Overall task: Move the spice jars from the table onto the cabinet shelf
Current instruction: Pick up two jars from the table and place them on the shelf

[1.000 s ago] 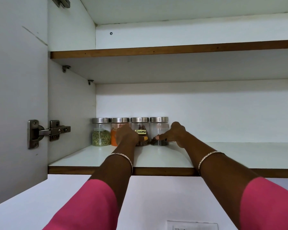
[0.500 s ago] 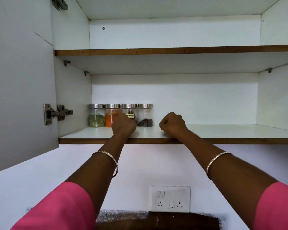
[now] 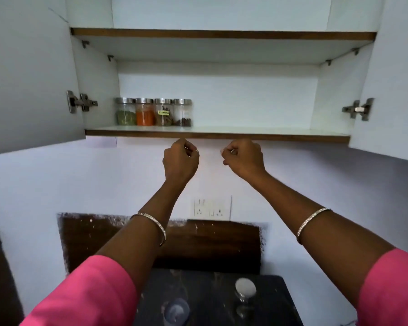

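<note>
The fingers of the left hand (image 3: 180, 161) are curled together into a loose fist with nothing in it, and the right hand (image 3: 244, 160) matches it, fingers folded in and empty. Both hang in front of the wall just below the front edge of the lower cabinet shelf (image 3: 257, 136), near each other but not touching it or one another. A bangle sits on each forearm, and pink sleeves fill the near corners.

Four spice jars stand in a tight row at the far left of the shelf, lids level: one with green contents (image 3: 125, 111), one orange (image 3: 144, 112), one labelled (image 3: 163, 112), and one with dark bits (image 3: 182, 112). Down on the dark table (image 3: 273, 300), two more jars show only as blurred lids, one on the near left (image 3: 176, 310) and one to the right (image 3: 245, 288).

Risks from here, as I judge them: the table jars lie low and blurred at the edge of view, so a reach made without looking down could knock one over or off the edge. Bringing the next jar up, a hand could clip the shelf's front edge, or push a jar into the row and topple its neighbours.

Compared with a second ago, both hands were deep in the cabinet touching the two right-hand jars; half a second ago they were at the shelf's front edge; now they are clear below it. The view has tipped down, so both door hinges (image 3: 80, 105) and the table come into sight.
</note>
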The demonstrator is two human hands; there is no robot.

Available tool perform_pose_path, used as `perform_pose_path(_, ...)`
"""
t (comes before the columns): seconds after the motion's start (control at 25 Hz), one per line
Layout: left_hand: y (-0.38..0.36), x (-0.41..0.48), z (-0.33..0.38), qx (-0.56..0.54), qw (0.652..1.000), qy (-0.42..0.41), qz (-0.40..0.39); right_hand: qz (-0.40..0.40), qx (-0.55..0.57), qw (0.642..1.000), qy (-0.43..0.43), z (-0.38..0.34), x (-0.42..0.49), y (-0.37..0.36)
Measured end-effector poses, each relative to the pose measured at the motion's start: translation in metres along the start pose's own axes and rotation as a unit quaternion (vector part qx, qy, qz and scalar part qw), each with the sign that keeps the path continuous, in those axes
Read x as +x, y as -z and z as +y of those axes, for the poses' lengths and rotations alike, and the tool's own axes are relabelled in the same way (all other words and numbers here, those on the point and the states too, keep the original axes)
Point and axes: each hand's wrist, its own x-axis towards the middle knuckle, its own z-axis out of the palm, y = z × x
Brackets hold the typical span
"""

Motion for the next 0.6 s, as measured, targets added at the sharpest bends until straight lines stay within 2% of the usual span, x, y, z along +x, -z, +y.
perform_pose_path(0.2,-0.012,-0.097,-0.006,0.006,0.998,0.042,-0.046,-0.026,0.013,0.999,-0.035,0.045,-0.08,0.034)
perform_pose_path(0.32,-0.021,-0.149,-0.022,0.019,0.994,0.075,-0.082,-0.058,0.01,0.995,-0.085,0.078,-0.122,0.041)
perform_pose_path(0.6,-0.056,-0.241,-0.079,0.058,0.965,0.144,-0.211,-0.13,0.003,0.973,-0.188,0.166,-0.2,0.025)
